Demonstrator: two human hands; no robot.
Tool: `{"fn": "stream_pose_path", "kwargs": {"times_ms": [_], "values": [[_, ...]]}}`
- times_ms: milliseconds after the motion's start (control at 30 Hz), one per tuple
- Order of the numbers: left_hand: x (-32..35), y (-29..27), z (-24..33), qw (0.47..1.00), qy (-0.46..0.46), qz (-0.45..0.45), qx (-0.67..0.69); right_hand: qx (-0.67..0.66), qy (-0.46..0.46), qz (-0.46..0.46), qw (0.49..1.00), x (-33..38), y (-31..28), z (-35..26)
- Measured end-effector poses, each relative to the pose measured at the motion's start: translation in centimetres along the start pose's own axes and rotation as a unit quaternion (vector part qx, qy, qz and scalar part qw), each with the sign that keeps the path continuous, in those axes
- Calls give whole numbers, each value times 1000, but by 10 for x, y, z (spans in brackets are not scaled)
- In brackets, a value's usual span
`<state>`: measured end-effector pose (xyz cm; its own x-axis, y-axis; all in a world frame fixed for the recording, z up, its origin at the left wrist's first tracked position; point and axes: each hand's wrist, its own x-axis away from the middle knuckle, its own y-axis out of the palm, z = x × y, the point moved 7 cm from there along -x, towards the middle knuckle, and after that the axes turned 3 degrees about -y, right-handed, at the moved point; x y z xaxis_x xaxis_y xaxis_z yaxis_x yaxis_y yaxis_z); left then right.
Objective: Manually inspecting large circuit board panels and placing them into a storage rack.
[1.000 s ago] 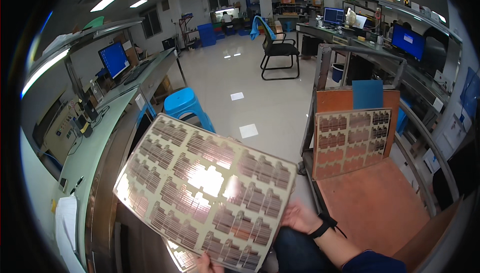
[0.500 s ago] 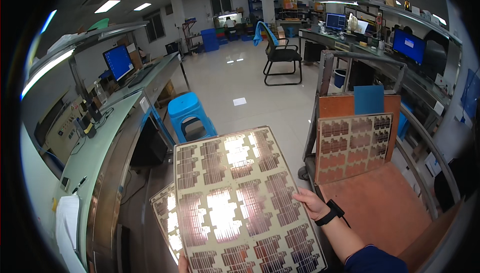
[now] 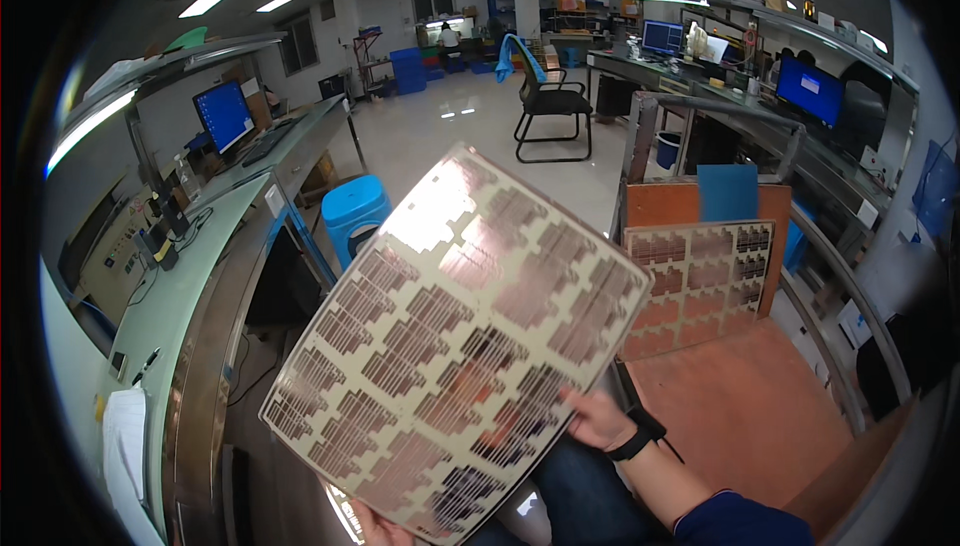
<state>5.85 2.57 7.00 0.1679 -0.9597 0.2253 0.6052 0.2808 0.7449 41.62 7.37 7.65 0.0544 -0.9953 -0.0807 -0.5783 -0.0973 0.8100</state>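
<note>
Since a moment ago, the patterned copper panel (image 3: 455, 346) has swung round, one corner now pointing up at centre frame; I judge that as it being turned in my hands. My right hand (image 3: 602, 422) pinches its lower-right edge, thumb on the face; my left hand (image 3: 382, 528) grips the lower edge at bottom centre, partly cut off. At right, the trolley (image 3: 745, 401) bears another leaning panel (image 3: 698, 288). I can't see inside the blue bucket (image 3: 667, 151), upper right.

hands (image 3: 600, 421): 2 | patterned panels (image 3: 455, 346): 3 | blue-screen monitors (image 3: 810, 92): 3 | wristband (image 3: 629, 444): 1
</note>
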Motion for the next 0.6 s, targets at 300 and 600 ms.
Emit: {"fn": "stream_pose_path", "kwargs": {"times_ms": [300, 600], "values": [[6, -21, 51, 966, 106, 134, -193, 170, -128, 57, 975, 57, -37, -138], [2, -47, 50, 957, 93, 118, -246, 391, -33, 87, 916, 69, -18, -142]]}}
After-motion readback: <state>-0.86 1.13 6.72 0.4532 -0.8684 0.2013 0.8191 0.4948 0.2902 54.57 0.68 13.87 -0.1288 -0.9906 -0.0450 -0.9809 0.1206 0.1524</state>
